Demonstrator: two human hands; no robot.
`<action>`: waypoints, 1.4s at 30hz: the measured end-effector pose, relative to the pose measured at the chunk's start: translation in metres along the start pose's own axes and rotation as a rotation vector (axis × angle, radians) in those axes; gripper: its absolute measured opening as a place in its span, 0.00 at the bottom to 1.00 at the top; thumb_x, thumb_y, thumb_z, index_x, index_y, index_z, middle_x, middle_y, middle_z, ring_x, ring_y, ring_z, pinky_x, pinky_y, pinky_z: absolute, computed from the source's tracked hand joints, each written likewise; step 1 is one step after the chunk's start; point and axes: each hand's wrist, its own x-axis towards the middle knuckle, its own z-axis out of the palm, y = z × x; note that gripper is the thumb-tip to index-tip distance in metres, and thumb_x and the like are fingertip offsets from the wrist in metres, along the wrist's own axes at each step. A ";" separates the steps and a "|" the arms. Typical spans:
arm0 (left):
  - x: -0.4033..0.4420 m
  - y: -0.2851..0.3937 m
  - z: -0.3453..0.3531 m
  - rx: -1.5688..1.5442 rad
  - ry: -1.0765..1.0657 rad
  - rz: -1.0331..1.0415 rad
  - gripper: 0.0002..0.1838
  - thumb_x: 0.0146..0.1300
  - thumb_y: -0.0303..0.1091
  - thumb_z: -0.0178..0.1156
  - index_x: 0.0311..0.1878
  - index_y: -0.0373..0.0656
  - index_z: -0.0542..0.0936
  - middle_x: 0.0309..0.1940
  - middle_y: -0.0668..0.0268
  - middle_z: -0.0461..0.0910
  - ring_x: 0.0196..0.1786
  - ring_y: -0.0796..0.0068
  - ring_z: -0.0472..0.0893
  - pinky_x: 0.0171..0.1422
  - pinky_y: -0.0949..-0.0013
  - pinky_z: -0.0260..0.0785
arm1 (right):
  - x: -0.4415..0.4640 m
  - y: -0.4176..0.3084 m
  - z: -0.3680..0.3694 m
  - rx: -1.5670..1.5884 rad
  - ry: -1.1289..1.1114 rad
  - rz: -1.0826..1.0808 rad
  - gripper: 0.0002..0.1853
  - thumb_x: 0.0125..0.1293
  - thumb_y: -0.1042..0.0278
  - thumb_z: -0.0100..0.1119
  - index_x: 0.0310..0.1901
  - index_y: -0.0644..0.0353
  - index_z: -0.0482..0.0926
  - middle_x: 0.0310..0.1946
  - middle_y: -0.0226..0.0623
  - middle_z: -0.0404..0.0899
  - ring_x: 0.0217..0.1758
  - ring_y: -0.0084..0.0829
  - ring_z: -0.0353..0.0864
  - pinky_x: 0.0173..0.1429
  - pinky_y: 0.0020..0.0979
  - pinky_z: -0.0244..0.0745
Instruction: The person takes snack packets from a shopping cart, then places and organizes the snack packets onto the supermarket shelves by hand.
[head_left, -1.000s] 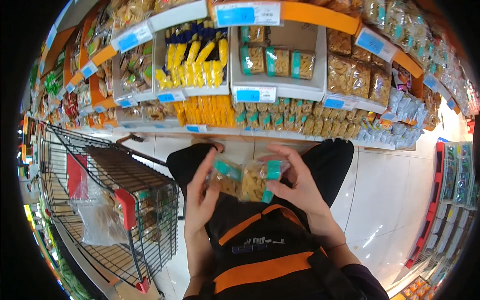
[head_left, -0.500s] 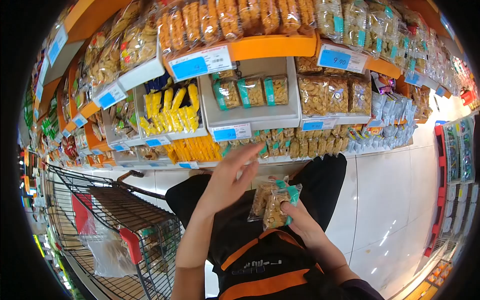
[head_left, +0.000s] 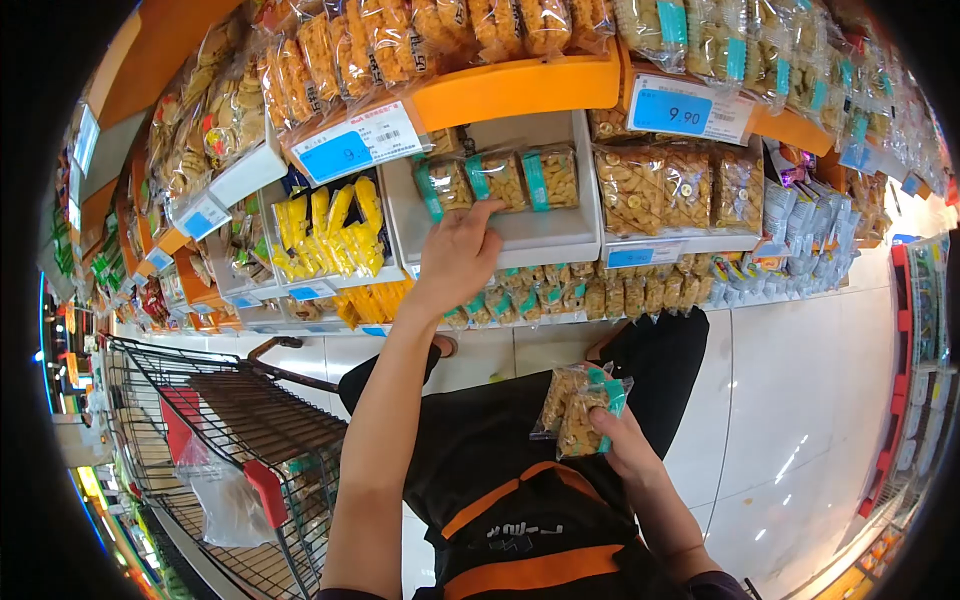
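Note:
Stretched into the white shelf tray (head_left: 550, 228), my left hand (head_left: 460, 250) has its fingertips at the lower edge of the snack packs (head_left: 500, 182) with teal labels. Its fingers are bent and partly hidden, and whether they grip a pack cannot be made out. Three packs stand side by side there. Over my lap, my right hand (head_left: 620, 435) is closed on two clear snack packs (head_left: 582, 412) with teal labels, the thumb pressing on the front one.
A wire shopping cart (head_left: 250, 430) holding a plastic bag (head_left: 232, 505) stands at the left. Yellow packs (head_left: 335, 235) and brown snack packs (head_left: 680, 190) flank the tray. Price tags (head_left: 685, 108) line the shelf edges. Another rack (head_left: 915, 400) is at the right.
My left hand has left the packs over my lap and reached forward into the shelf tray. My right hand now holds both packs together. The view has shifted closer to the shelf.

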 end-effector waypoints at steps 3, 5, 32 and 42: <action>-0.001 -0.005 0.004 -0.085 0.066 0.020 0.24 0.64 0.30 0.48 0.64 0.44 0.66 0.60 0.54 0.76 0.59 0.42 0.74 0.64 0.53 0.65 | 0.006 -0.002 0.006 -0.023 -0.016 0.024 0.42 0.62 0.58 0.65 0.73 0.58 0.52 0.64 0.39 0.65 0.66 0.32 0.66 0.69 0.34 0.63; -0.001 -0.005 0.004 -0.152 0.105 0.019 0.25 0.63 0.29 0.48 0.66 0.45 0.63 0.61 0.55 0.76 0.60 0.41 0.73 0.64 0.53 0.64 | 0.011 -0.002 0.010 -0.050 -0.035 0.033 0.42 0.62 0.59 0.64 0.73 0.57 0.52 0.63 0.38 0.65 0.66 0.31 0.66 0.69 0.33 0.62; 0.003 0.000 0.010 -0.137 0.390 0.098 0.19 0.69 0.40 0.55 0.60 0.43 0.76 0.61 0.53 0.73 0.59 0.50 0.76 0.64 0.54 0.67 | 0.014 0.019 0.026 -0.166 -0.127 0.116 0.39 0.65 0.64 0.61 0.73 0.57 0.52 0.64 0.35 0.63 0.67 0.29 0.63 0.71 0.32 0.57; 0.023 0.000 0.018 0.195 0.501 0.042 0.23 0.65 0.35 0.59 0.63 0.42 0.74 0.71 0.47 0.60 0.64 0.41 0.67 0.65 0.54 0.66 | -0.001 0.020 0.007 -0.115 -0.092 0.104 0.39 0.64 0.62 0.63 0.72 0.56 0.53 0.63 0.36 0.64 0.66 0.30 0.65 0.70 0.32 0.58</action>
